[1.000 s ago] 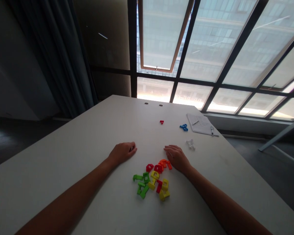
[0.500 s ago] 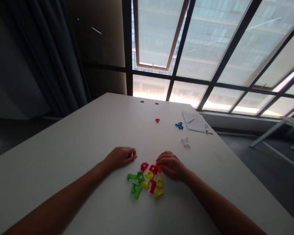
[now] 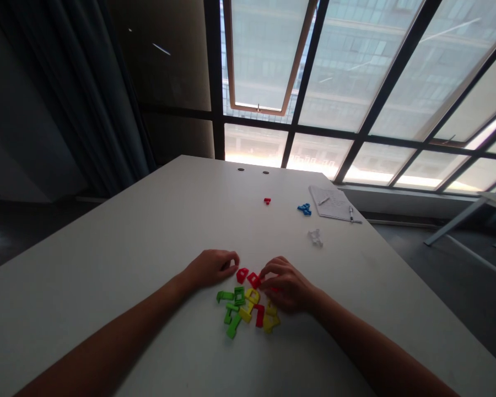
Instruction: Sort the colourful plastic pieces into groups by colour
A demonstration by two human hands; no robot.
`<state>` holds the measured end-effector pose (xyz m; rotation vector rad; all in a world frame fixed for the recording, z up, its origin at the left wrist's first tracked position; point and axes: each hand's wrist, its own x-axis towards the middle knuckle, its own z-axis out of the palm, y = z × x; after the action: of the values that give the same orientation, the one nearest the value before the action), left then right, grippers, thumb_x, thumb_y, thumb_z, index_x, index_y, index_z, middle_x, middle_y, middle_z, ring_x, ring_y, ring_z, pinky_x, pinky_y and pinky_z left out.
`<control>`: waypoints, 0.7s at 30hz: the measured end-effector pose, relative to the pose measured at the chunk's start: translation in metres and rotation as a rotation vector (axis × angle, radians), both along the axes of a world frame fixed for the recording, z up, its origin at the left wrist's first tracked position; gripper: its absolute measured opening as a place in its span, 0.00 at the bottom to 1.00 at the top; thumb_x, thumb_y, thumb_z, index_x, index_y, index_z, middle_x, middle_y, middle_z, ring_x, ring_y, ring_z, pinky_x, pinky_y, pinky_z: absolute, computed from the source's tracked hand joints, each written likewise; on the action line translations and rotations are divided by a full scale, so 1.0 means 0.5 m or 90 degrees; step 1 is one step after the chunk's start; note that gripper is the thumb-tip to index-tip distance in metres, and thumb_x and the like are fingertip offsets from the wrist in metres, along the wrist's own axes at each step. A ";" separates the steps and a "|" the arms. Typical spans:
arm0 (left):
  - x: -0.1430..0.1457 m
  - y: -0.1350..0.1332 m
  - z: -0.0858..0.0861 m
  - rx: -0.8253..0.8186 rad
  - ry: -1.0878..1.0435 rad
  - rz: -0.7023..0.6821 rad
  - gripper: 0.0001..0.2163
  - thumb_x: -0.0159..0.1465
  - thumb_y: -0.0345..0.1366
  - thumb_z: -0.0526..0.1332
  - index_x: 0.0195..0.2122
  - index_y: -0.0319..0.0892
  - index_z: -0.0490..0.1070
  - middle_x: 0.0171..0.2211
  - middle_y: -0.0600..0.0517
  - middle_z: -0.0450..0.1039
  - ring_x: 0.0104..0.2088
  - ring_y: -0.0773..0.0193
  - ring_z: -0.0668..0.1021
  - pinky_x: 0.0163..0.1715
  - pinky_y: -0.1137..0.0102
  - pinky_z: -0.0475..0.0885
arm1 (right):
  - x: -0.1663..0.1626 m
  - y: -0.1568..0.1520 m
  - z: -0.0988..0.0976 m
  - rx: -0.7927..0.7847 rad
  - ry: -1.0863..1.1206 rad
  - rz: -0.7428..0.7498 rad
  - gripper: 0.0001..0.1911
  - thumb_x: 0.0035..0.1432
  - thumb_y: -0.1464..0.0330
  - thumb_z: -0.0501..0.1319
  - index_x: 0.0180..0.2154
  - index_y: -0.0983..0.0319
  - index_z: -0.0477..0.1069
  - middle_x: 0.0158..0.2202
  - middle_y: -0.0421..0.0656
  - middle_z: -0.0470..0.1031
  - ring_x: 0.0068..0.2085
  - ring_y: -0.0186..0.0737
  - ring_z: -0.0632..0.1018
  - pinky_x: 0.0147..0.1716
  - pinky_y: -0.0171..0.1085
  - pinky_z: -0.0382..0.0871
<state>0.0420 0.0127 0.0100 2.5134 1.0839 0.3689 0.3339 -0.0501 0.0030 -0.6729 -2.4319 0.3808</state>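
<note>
My left hand (image 3: pixel 215 268) rests on the white table with its fingers curled into a closed pinch. Its tips are right beside a red plastic piece (image 3: pixel 242 275); I see nothing between them. My right hand (image 3: pixel 287 284) has thumb and fingers closed on the edge of a second red plastic piece (image 3: pixel 253 279), which has a square hole. Some more red shows under that hand. Below both hands lie several green pieces (image 3: pixel 239 296), several yellow pieces (image 3: pixel 252 295) and an angled red piece (image 3: pixel 259 315). My right hand partly covers the yellow ones on the right.
Farther back on the white table (image 3: pixel 169 215) lie a small red piece (image 3: pixel 267 201), a cluster of blue pieces (image 3: pixel 305 209) and a cluster of white pieces (image 3: pixel 315 237). A paper pad (image 3: pixel 333 203) with pens lies near the right edge. Large windows stand behind.
My right hand has shifted slightly left onto the holed red piece, which has turned and moved a little. My left hand has come right, closer to the other red piece.
</note>
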 end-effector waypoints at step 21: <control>0.002 -0.003 0.005 0.004 -0.004 0.009 0.09 0.68 0.43 0.59 0.41 0.48 0.77 0.29 0.55 0.77 0.28 0.65 0.75 0.31 0.72 0.65 | 0.001 -0.006 0.012 0.016 -0.020 -0.012 0.19 0.68 0.65 0.58 0.58 0.58 0.73 0.38 0.45 0.81 0.39 0.43 0.78 0.51 0.49 0.67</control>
<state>0.0428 0.0113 0.0124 2.5095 1.1004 0.3843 0.3347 -0.0533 0.0091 -0.6946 -2.4539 0.3350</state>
